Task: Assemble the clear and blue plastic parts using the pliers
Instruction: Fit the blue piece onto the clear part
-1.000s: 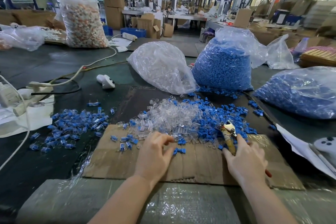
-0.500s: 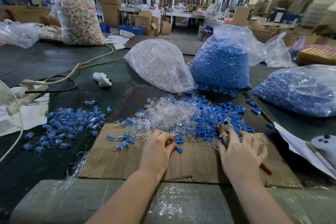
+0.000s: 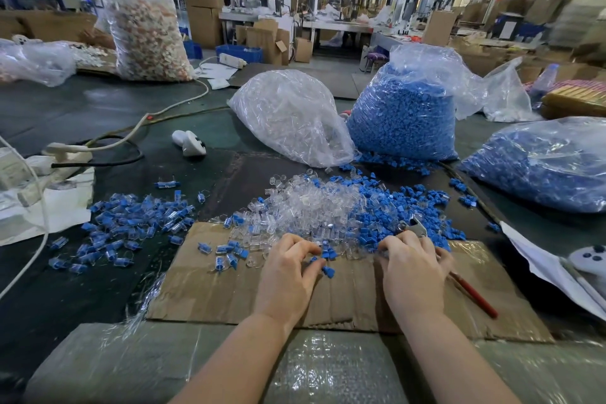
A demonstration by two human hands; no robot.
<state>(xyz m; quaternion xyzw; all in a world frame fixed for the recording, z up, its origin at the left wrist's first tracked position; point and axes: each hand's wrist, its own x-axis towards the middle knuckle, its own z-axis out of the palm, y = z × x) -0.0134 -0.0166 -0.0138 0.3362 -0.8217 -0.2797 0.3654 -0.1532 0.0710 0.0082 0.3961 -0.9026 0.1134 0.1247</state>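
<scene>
Both hands have crept forward to the heap's near edge; right hand [image 3: 414, 267] grips the pliers [image 3: 417, 227].
Left hand [image 3: 288, 267] pinches a blue part [image 3: 328, 254]; clear parts [image 3: 314, 203] beside it look light, stiff, slippery; best nipped by their flat sides.
</scene>
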